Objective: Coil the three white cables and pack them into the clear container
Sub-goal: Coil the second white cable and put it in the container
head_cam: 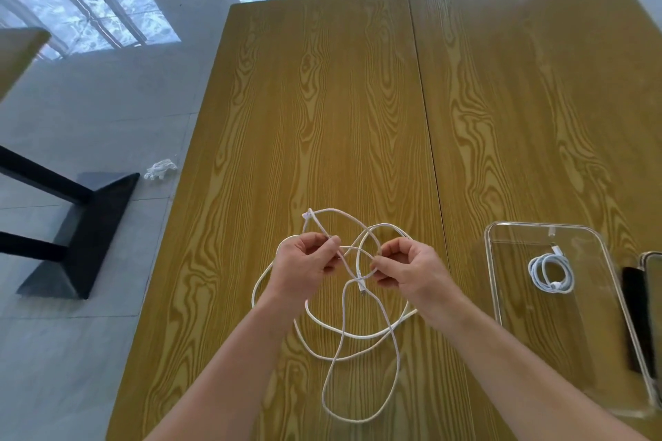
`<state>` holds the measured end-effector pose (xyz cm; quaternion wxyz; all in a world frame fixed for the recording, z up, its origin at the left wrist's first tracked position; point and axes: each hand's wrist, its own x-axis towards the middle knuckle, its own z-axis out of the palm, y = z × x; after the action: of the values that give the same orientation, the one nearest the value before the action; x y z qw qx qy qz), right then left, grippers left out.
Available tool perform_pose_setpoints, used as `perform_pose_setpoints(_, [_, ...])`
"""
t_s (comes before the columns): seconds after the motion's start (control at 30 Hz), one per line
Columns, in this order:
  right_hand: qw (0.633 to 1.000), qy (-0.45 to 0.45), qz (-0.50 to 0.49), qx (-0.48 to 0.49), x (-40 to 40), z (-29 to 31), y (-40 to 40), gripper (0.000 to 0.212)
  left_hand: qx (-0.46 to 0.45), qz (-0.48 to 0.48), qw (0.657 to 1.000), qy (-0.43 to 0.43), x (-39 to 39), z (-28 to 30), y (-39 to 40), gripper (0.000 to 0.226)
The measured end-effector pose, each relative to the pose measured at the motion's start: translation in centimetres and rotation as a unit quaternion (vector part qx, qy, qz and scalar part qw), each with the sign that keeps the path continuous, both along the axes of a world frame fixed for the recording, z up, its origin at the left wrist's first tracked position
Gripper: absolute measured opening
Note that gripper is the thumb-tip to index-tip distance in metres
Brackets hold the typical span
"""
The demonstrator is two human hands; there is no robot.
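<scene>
The wooden table (322, 100) carries everything here, and the clear container (501, 297) sits on it to the person's right with one coiled white cable (551, 274) already lying flat inside. In front of the person a loose white cable (358, 336) sprawls in wide overlapping loops on the tabletop, part of it lifted — whether this tangle is one cable or two I cannot tell. The left hand (304, 261) is closed around a strand near a bend that pokes up past its knuckles; the right hand (404, 268) pinches another strand between thumb and fingertips, and a connector end (361, 288) hangs just between the two hands. To coil well from here, I would judge it best to anchor that end in one hand and feed even, same-sized turns with the other — letting the crossing loops slide free rather than pulling them tight into a knot. The cable looks thin, limp and slightly springy.
</scene>
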<state>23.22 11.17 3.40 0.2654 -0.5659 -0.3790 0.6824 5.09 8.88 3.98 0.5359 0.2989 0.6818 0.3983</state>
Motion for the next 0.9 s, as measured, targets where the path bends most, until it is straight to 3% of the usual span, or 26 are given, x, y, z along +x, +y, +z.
perform_pose_setpoints(0.33, [0.994,0.041,-0.082,0.066,2.4,3.0,-3.8,0.011,-0.035,0.143,0.986,-0.081,-3.6,-0.1,-1.4,0.009])
perform_pose_setpoints(0.63, [0.981,0.113,-0.101,0.121,0.6,7.8,-6.2,0.014,-0.063,0.095,0.988,-0.102,-5.5,0.0,-2.0,0.009])
perform_pose_setpoints(0.77, [0.977,0.116,-0.078,0.161,-1.5,10.0,-7.0,0.015,-0.001,0.059,0.996,-0.066,-6.8,1.5,-2.7,0.013])
perform_pose_setpoints(0.9, [0.976,0.103,-0.053,0.187,-3.5,11.7,-7.2,0.015,0.136,0.007,0.987,0.081,-7.6,4.3,-3.8,0.017])
